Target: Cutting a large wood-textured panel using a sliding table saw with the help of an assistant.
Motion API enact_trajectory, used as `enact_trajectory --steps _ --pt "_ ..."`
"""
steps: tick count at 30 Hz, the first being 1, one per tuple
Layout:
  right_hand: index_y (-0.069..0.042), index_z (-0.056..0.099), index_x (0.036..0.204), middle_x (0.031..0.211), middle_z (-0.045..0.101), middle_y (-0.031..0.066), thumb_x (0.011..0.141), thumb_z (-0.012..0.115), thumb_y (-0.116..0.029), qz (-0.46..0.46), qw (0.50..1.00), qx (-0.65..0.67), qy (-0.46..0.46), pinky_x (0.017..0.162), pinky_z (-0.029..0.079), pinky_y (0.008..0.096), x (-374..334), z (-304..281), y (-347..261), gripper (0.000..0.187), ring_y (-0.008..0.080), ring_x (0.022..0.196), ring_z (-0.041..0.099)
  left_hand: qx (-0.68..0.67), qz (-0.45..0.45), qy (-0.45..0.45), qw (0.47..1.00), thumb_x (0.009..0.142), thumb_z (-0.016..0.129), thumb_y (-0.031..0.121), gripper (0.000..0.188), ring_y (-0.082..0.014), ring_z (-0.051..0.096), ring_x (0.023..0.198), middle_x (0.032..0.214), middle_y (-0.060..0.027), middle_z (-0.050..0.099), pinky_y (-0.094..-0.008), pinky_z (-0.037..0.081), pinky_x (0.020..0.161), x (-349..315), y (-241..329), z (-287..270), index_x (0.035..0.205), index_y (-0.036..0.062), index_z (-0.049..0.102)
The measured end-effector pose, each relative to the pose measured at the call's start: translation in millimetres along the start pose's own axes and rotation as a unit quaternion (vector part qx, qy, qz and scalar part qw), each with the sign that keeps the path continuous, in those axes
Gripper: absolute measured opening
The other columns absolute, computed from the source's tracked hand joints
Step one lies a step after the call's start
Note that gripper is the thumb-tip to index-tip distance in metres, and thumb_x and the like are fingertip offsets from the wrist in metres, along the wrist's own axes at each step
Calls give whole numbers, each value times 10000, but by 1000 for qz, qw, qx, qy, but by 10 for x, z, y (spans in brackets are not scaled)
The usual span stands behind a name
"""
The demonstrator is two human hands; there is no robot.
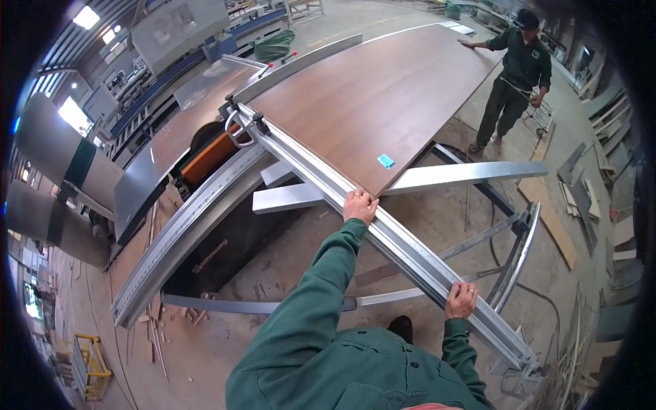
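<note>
A large brown wood-faced panel lies flat on a sliding table saw. Its near edge runs along a long aluminium fence rail, which crosses in front of me from upper left to lower right. My left hand is closed over the rail, right at the panel's near corner. Lower down the same rail, my right hand grips it with fingers curled over the top. A small teal piece rests on the panel near that corner. Beneath the corner passes a flat aluminium support bar.
A co-worker stands at the panel's far right, one hand on its edge. The sliding carriage curves away on the left. Dust-collector bags stand at far left, a yellow frame at lower left. Boards and offcuts lie at right.
</note>
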State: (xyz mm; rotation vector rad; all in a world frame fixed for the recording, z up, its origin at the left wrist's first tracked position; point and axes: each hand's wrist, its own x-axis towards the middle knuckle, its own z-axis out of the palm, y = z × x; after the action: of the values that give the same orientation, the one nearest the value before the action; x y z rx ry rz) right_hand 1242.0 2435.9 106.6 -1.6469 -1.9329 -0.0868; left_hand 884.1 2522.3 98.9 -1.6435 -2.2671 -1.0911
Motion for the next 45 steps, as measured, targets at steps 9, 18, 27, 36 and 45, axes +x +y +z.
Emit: enact_trajectory --steps 9,18,27,36,45 --pt "-75 555 786 807 499 92 802 548 -176 -54 998 12 -12 656 408 414 469 70 262 103 295 761 487 139 -230 129 955 739 640 388 693 -333 271 1230 1259 -167 336 -550 200 980 176 140 515 1268 62 334" --pt "-71 468 1191 1257 390 142 641 695 -475 -147 969 61 -189 928 293 555 876 -31 667 720 345 1159 360 -45 -609 124 782 782 515 575 678 -415 510 987 1093 -240 493 -485 431 819 425 525 1072 1110 -9 411" --pt "-66 355 1289 1317 324 147 621 713 -455 -133 960 28 -246 954 244 586 825 154 921 852 362 1196 310 -34 -608 110 785 853 445 493 522 -394 578 905 965 -232 595 -491 453 754 444 599 1194 1066 18 418" --pt "-52 358 1279 1301 325 164 573 750 -411 -164 947 32 -274 944 259 584 872 209 1128 884 358 1192 317 26 -601 73 796 854 434 466 507 -392 578 903 952 -243 600 -471 453 771 431 796 1155 1038 -6 453" --pt "-78 361 1269 1289 326 137 588 749 -402 -163 942 80 -281 948 251 555 1192 302 1214 848 338 1180 327 33 -599 96 794 851 434 476 501 -380 583 909 956 -230 604 -466 457 772 648 825 1335 1007 2 483"
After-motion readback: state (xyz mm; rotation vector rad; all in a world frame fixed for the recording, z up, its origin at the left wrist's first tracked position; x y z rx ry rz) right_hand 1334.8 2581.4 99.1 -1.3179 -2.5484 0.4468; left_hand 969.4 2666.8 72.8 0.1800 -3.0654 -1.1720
